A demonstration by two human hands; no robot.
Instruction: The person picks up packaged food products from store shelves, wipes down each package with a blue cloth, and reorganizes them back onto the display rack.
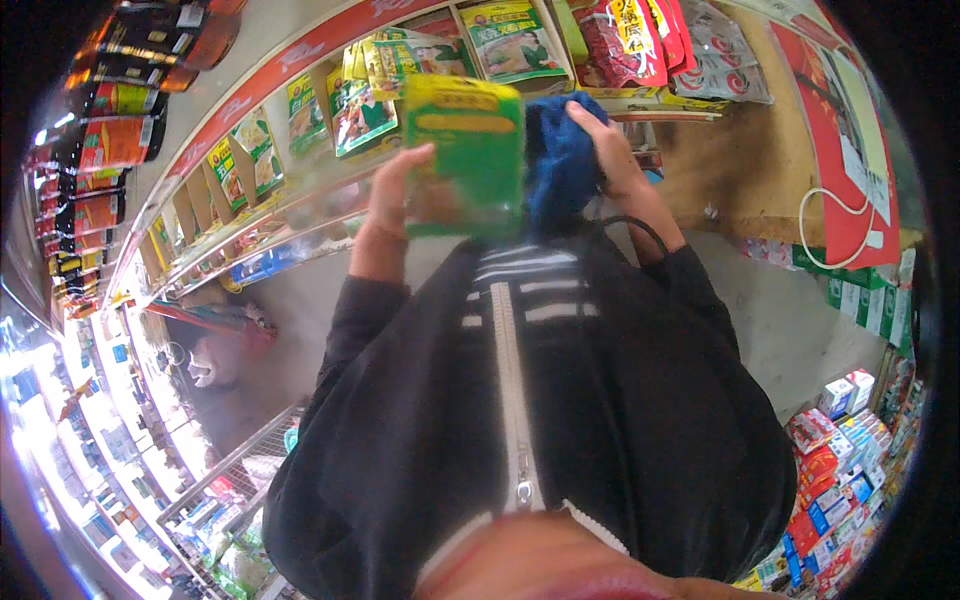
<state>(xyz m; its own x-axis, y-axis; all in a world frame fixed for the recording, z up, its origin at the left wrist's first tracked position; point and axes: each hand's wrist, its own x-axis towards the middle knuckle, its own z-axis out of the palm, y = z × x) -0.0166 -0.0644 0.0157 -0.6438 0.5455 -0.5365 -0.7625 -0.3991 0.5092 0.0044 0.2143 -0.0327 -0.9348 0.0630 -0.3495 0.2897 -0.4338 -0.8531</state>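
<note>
My left hand (391, 196) grips the edge of a green and yellow seasoning packet (469, 154), held upright in front of my chest and blurred. The packet bears writing. A dark blue cloth (556, 157) is bunched in my right hand (606, 142), close beside the packet's right edge. Whether the cloth touches the packet is hard to tell. Just beyond both hands, a shelf holds similar packets, among them a green and white one (514, 41) in a divided compartment and a green-framed one (365, 112) leaning further left.
Red hot-pot seasoning bags (619, 45) and silvery bags (716, 56) sit at the shelf's right. A white cord (804, 225) hangs by a red sheet (847, 180). Dark-capped jars (112, 127) line the left. Lit shelving (97, 450), a wire rack (240, 450) and stacked boxes (832, 457) flank me.
</note>
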